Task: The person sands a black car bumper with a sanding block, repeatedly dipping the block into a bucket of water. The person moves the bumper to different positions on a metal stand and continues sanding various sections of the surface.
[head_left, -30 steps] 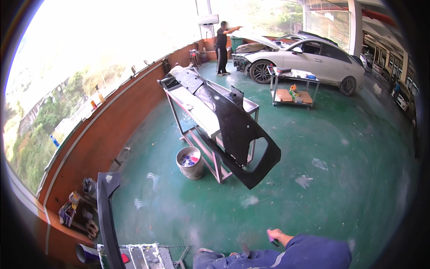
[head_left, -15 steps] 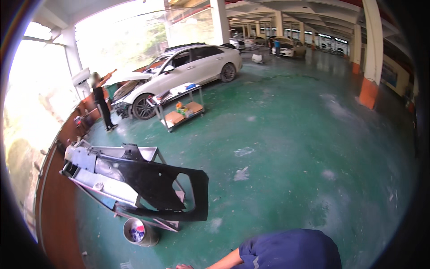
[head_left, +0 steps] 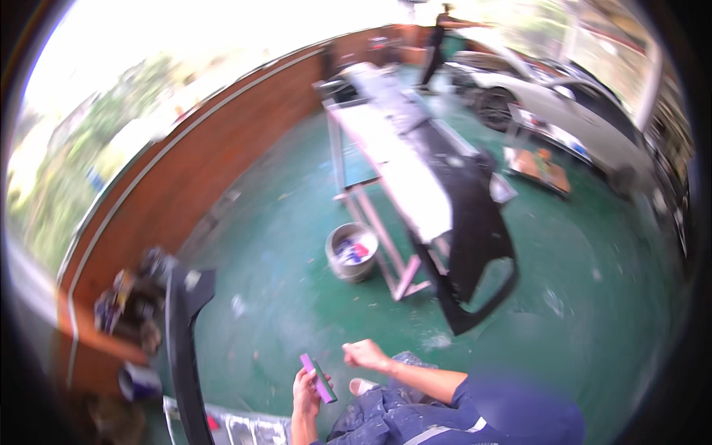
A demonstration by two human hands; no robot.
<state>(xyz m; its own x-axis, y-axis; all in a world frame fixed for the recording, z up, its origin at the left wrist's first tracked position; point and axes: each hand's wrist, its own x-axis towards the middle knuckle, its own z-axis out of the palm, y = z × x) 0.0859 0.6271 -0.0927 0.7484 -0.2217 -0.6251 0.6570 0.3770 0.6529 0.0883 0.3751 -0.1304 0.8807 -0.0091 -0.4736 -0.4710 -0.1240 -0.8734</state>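
Observation:
My left hand [head_left: 304, 391] grips a slim purple and green sanding block [head_left: 317, 378], fingers wrapped round its lower part. To the right of it, my right hand [head_left: 363, 354] is curled closed in front of my body. Whatever its fingers may hold is hidden. Beyond both hands, a black car body panel [head_left: 475, 200] with a large cutout lies along a metal stand [head_left: 360, 208]. A bucket [head_left: 352, 271] with blue, white and red contents is on the floor beside the stand.
Close on my left rises a long dark curved part [head_left: 184, 348], above a pale frame [head_left: 245, 424]. A low orange-brown wall [head_left: 200, 141] runs along the left, with piled items [head_left: 130, 300]. A cart [head_left: 538, 167], a white car [head_left: 578, 111] and another person [head_left: 437, 48] are farther off.
The view has swung left, so the stand, panel and bucket now appear farther right. Both my hands and the sanding block are now in sight; before, only part of one hand showed at the lower edge.

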